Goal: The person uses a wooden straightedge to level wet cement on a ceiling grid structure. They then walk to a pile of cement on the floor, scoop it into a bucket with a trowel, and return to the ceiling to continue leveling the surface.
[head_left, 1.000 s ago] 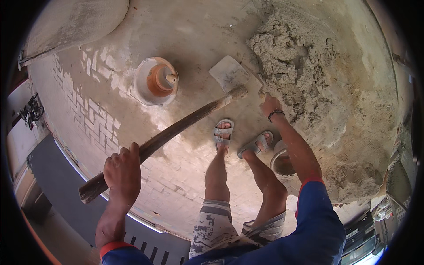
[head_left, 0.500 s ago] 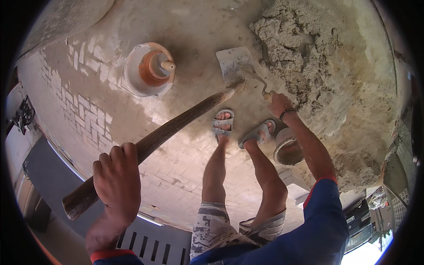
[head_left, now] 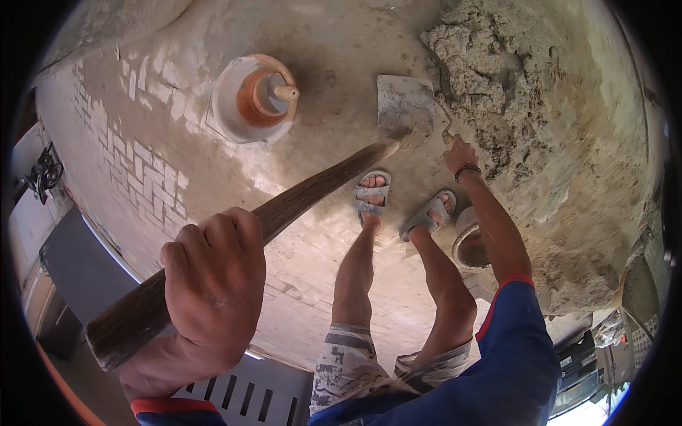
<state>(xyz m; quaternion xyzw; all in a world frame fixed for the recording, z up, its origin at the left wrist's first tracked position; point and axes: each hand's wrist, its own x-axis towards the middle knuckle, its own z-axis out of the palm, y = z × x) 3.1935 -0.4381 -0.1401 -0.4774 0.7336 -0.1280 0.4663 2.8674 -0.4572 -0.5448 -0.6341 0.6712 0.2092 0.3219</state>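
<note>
Fingers of the left hand (head_left: 217, 282) wrap around the wooden shaft of the shovel (head_left: 312, 190) near its butt end, seemingly bearing its length while the blade (head_left: 399, 99) sits low beside the mortar heap (head_left: 490, 82). Gripped by the fingers of the right hand (head_left: 462, 157) is a small trowel (head_left: 447, 138), held close to that blade, probably so its bent neck reaches over; whether the metals touch is unclear. The bucket (head_left: 227, 106) stands on the floor (head_left: 330, 78) apart from both tools.
</note>
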